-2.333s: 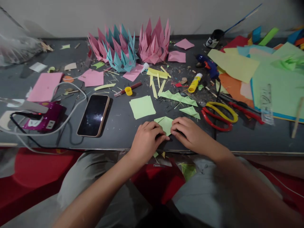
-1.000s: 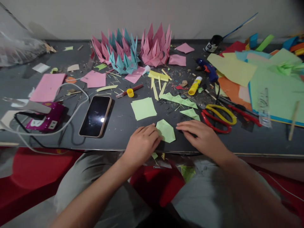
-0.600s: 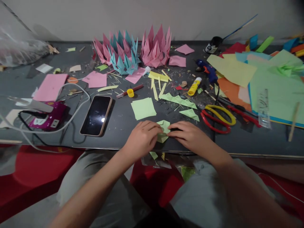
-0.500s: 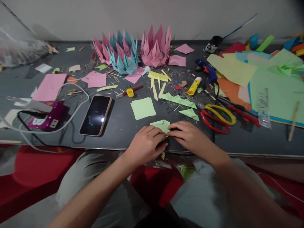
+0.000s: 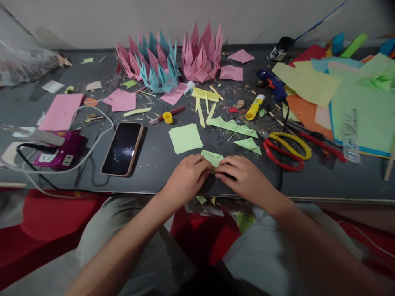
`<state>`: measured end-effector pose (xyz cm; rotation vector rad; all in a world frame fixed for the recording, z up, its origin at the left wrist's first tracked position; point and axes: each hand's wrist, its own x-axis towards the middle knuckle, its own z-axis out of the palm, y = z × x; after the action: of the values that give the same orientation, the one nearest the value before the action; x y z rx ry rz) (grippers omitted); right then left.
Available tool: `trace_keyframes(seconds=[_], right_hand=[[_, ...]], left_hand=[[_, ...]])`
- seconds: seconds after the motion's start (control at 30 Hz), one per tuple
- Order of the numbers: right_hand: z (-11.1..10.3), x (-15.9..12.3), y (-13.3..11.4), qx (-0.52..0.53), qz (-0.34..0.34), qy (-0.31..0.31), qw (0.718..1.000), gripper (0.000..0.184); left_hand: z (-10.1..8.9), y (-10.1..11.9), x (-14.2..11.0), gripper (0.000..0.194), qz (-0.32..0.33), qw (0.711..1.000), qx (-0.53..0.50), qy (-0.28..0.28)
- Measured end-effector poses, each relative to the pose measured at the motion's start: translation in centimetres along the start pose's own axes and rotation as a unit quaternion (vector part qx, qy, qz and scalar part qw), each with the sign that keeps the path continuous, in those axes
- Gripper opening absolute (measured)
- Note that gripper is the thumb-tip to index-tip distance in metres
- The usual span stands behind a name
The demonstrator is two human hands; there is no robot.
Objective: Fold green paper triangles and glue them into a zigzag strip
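Observation:
Near the table's front edge, a partly folded light-green paper (image 5: 211, 156) lies between my two hands. My left hand (image 5: 190, 174) grips its left and near side, fingers curled and pressed together. From the other side, my right hand (image 5: 242, 174) pinches the paper, its fingertips meeting those of the left. The paper's near edge is hidden under my fingers. Just beyond it sits a stack of light-green paper squares (image 5: 185, 139). A folded green triangle (image 5: 248, 144) and a strip of joined green folded pieces (image 5: 232, 127) lie beyond my right hand.
Scissors (image 5: 286, 151) with red and yellow handles lie at right, near a glue stick (image 5: 254, 107) and a glue gun (image 5: 271, 84). A phone (image 5: 122, 149) and purple power adapter (image 5: 58, 150) with cables are left. Pink and blue paper crowns (image 5: 202, 61) stand at the back.
Both hands have drawn closer together over the green paper, which sits slightly further right and shows less of its surface. The camera view has shifted slightly.

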<state>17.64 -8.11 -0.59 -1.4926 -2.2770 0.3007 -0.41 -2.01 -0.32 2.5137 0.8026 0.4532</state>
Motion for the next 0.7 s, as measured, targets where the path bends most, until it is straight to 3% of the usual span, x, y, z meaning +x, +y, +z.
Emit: trace_keyframes(seconds=[0.23, 0.37, 0.57, 0.7], right_hand=[[-0.3, -0.4, -0.7, -0.083, -0.079, 0.015, 0.993, 0.021], [-0.3, -0.6, -1.0, -0.080, -0.072, 0.027, 0.994, 0.021], [-0.5, -0.4, 0.2, -0.013, -0.064, -0.007, 0.998, 0.026], [-1.2, -0.2, 1.8, 0.034, -0.053, -0.027, 0.998, 0.026]], left_hand=[[0.0, -0.3, 0.3, 0.018, -0.073, 0.990, -0.114, 0.035], [-0.4, -0.6, 0.7, 0.021, -0.091, 0.985, -0.144, 0.037], [-0.6, -0.7, 0.3, 0.023, -0.024, 0.999, -0.044, 0.008], [-0.2, -0.4, -0.3, 0.019, 0.028, 0.998, 0.052, 0.024]])
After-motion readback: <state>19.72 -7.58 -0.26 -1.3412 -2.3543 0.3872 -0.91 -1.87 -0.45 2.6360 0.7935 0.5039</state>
